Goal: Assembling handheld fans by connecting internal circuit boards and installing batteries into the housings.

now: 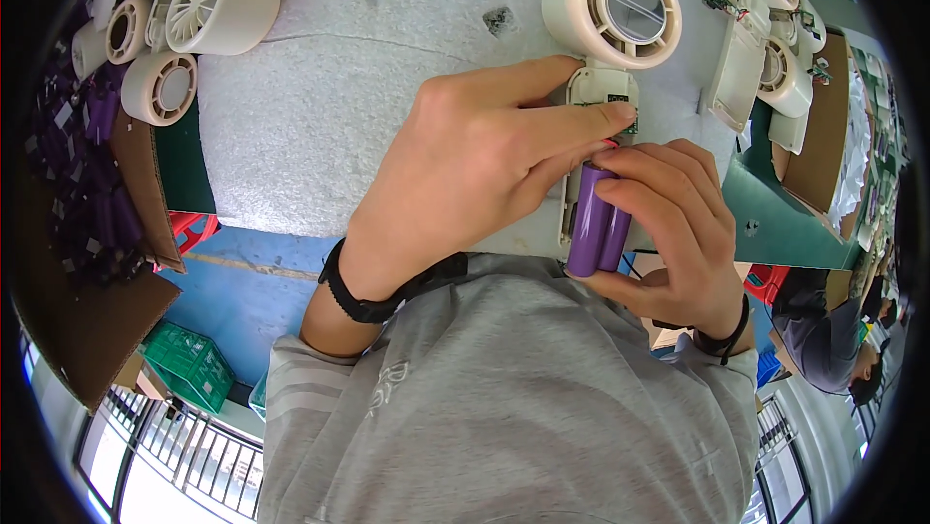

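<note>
A cream handheld fan lies on the padded table, its round head away from me and its opened handle toward me. My left hand grips the handle, one finger pressing near the small green circuit board. Purple battery cells, two side by side, are held in my right hand between thumb and fingers, over the near end of the handle. Red wire shows at the cells' far end, beside my left fingertips. The fingers hide most of the handle's inside.
Several cream fan parts are piled at the far left, above a cardboard box of purple battery cells. More opened fans lie at the right, next to another box. A green crate stands on the floor; a person is at the right.
</note>
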Demonstrator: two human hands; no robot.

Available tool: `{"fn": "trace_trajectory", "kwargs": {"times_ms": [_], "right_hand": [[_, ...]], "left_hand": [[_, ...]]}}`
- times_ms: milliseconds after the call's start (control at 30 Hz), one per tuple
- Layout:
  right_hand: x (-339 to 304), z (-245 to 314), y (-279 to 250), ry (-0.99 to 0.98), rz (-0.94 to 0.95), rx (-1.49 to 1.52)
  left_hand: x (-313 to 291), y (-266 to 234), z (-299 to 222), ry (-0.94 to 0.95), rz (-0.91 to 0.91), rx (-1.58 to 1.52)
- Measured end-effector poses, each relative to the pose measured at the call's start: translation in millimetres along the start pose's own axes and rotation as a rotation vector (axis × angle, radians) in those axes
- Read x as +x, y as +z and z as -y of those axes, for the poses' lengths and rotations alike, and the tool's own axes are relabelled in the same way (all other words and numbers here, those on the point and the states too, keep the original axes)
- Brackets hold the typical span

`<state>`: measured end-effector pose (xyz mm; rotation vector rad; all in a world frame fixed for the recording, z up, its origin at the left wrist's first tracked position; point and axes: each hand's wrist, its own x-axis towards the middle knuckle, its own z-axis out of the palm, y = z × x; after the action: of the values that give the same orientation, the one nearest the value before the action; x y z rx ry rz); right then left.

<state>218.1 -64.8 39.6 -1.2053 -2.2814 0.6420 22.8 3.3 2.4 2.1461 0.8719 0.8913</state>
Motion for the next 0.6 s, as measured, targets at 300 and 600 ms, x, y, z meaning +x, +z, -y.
{"fn": "trace_trajectory", "kwargs": {"times_ms": [300, 600], "right_hand": [[-10, 7, 9, -0.001, -0.074, -0.020], [-9, 8, 6, 0.021, -0.101, -0.077]], "left_hand": [[3, -4, 1, -0.052, 0.054, -0.082], [3, -4, 4, -0.038, 0.055, -0.113]]}}
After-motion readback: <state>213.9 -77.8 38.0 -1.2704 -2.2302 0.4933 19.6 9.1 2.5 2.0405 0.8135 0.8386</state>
